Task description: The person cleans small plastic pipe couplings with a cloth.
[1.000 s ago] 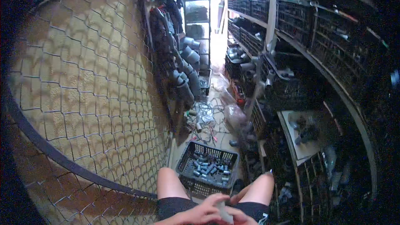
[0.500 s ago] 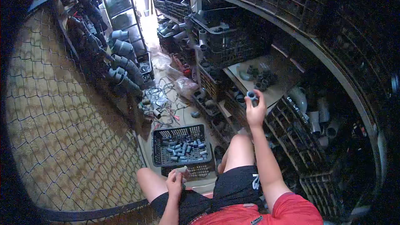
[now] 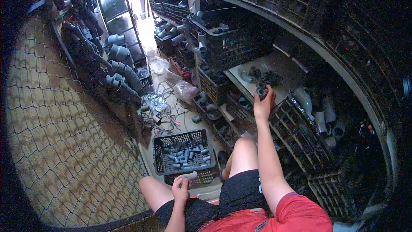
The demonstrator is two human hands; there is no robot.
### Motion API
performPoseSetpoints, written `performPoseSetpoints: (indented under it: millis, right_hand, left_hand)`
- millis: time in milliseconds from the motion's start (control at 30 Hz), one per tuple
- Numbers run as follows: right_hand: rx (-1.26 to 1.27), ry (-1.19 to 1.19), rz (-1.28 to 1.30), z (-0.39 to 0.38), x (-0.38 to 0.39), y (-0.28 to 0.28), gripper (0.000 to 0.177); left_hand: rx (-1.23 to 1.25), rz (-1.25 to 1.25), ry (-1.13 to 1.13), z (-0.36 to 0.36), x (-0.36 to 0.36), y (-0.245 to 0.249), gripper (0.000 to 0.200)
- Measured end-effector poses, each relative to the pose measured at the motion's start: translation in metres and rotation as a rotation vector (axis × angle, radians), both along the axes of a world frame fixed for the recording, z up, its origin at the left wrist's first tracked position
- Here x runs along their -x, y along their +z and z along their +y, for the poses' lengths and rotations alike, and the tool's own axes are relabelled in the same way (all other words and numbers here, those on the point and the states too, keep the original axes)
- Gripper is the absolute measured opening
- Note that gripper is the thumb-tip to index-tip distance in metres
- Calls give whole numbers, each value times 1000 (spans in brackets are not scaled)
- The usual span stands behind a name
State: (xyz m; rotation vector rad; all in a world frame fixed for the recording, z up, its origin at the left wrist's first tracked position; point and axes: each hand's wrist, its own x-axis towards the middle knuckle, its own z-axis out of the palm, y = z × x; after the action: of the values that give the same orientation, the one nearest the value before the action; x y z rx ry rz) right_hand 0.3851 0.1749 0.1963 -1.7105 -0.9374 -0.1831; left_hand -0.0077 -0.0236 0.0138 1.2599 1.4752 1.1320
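Note:
My right hand reaches over the shelf board, its fingers around a small dark grey pipe fitting with its round end showing. Just beyond the fingertips lies a cluster of dark pipe fittings, and a grey-green elbow rests at their left. Close over my lap, my left hand is closed on a pale, tube-like piece; the fingers partly hide it. In front of that hand, a black plastic crate on the floor holds many short grey-blue pipe couplings.
Wire mesh runs along my left. Large grey pipe fittings are stacked behind it. Loose cables and plastic bags lie on the floor ahead. Crates of fittings fill the shelves at right, one crate close beside my right arm.
My right hand has moved slightly up and away with the pipe fitting, closer to the cluster on the board. My left hand keeps its hold. The view has shifted a little.

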Motion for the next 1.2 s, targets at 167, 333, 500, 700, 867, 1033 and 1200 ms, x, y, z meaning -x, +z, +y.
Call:
performPoseSetpoints:
  millis: [167, 333, 500, 700, 867, 1033, 1200]
  right_hand:
    - [65, 39, 44, 16, -17, -9, 60]
    - [-67, 10, -91, 27, -26, -18, 60]
    - [-10, -67, -168, 25, -19, -14, 65]
    - [-60, -183, -371, 12, -5, -8, 74]
    - [-160, 305, -519, -23, 65, -68, 63]
    - [176, 795, -398, -29, 115, -148, 32]
    - [704, 1070, -311, -2, 140, -252, 22]
  left_hand:
    - [50, -46, 36, 0, 0, -12, 23]
    - [-13, 16, -11, 0, 3, -11, 27]
    - [-12, 51, -40, 1, -3, 18, 27]
    - [45, -39, 47, 3, -3, 8, 24]
    - [216, -474, 316, 16, 15, 41, 33]
    - [97, 3, 514, 88, 69, 70, 44]
    - [67, -553, 492, 152, 112, -26, 39]
